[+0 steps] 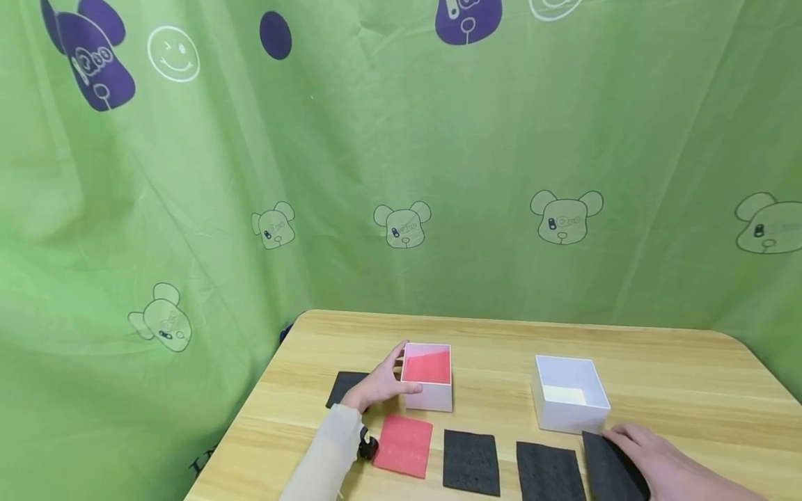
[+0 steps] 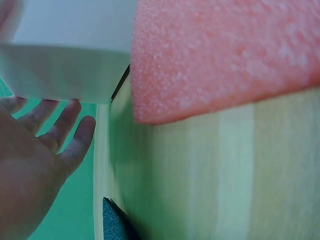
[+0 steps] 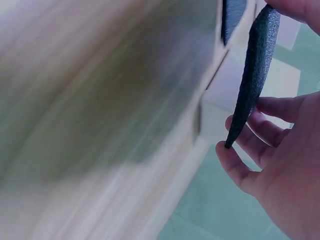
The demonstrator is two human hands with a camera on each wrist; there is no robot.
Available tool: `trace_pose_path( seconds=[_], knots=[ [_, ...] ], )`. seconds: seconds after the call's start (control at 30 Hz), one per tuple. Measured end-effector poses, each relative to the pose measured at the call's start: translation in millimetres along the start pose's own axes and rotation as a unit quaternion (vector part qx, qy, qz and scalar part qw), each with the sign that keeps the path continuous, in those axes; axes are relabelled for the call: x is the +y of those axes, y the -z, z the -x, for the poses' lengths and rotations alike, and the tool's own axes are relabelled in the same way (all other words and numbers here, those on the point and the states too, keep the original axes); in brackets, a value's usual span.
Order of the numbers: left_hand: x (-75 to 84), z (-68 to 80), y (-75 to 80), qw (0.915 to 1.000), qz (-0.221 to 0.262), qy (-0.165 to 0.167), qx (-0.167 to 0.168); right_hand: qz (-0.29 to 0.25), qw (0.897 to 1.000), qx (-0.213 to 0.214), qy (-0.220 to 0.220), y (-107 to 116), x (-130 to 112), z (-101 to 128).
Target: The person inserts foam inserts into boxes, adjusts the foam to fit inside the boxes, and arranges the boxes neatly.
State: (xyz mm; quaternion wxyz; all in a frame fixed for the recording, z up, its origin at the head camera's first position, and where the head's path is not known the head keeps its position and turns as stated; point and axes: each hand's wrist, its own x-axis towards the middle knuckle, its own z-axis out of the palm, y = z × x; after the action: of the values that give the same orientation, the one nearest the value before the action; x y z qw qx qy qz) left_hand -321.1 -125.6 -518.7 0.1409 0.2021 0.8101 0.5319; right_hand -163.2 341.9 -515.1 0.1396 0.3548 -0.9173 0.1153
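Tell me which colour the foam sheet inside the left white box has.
Red-pink foam sheet, lining the left white box; the head view shows it best.

right wrist view: table badly blurred.

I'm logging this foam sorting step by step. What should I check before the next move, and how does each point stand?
1. Right hand grips black pad: ok, fingers curl round it, one edge lifted.
2. Empty white box open: ok.
3. Left hand steadies red-lined box: ok, touching its side.
4. Red pad lies flat, free: ok.
5. Two more black pads in the front row: ok.
6. Pad fits the box: cannot tell.
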Motion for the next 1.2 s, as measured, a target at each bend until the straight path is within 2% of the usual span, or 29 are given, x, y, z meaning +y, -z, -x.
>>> trace_pose_path(
  seconds=[0.17,0.33,0.5,0.7,0.8,0.93,1.03,1.2],
  knots=[
    [2.3,0.9,-0.2,1.0000,-0.004,0.000,0.001,0.001,1.000,0.024,-0.001,11,-15,-9],
    [3.9,2.6,-1.3,1.0000,-0.007,-0.006,-0.001,-0.003,1.000,0.028,-0.002,17,-21,-15],
    [3.3,2.6,-0.4,0.9999,-0.009,-0.006,-0.001,0.004,1.000,0.013,-0.002,23,-23,-20],
    [4.3,2.3,0.5,1.0000,-0.002,-0.001,-0.002,0.036,0.999,-0.006,-0.032,37,-33,-32],
    [4.7,1.8,0.6,1.0000,-0.003,-0.001,-0.002,0.052,0.998,0.008,-0.043,42,-39,-39],
    [4.8,1.7,1.0,1.0000,-0.003,-0.005,-0.003,0.057,0.997,0.038,-0.035,44,-45,-49],
    [5.4,2.4,0.9,1.0000,-0.001,-0.006,-0.005,0.047,0.997,0.058,-0.023,44,-46,-57],
    [6.7,3.5,0.0,0.9999,0.003,-0.008,-0.007,0.031,0.997,0.065,-0.021,44,-46,-71]
  ],
)
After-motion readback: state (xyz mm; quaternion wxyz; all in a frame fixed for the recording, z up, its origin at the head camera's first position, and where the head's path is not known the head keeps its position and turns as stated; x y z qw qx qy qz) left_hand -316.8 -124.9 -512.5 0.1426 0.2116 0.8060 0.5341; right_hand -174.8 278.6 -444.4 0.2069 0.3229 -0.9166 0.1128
